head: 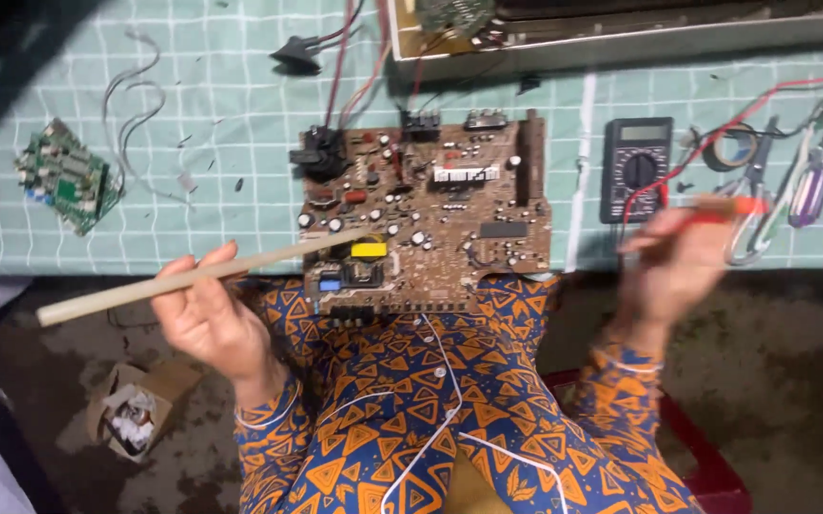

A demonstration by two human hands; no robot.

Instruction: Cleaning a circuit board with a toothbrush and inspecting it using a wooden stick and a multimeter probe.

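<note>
A large brown circuit board (431,205) lies at the table's near edge, partly over my lap. My left hand (207,309) grips a long pale stick (117,290) whose far tip rests on the board near a yellow part (368,249). My right hand (673,262), blurred by motion, holds a red probe (730,205) with a red lead running toward a dark multimeter (636,168) to the right of the board.
A small green circuit board (64,176) lies at far left. Pliers, a purple screwdriver (814,186) and a tape roll (730,145) sit at right. An open chassis (621,33) stands behind. A small cardboard box (131,409) sits on the floor.
</note>
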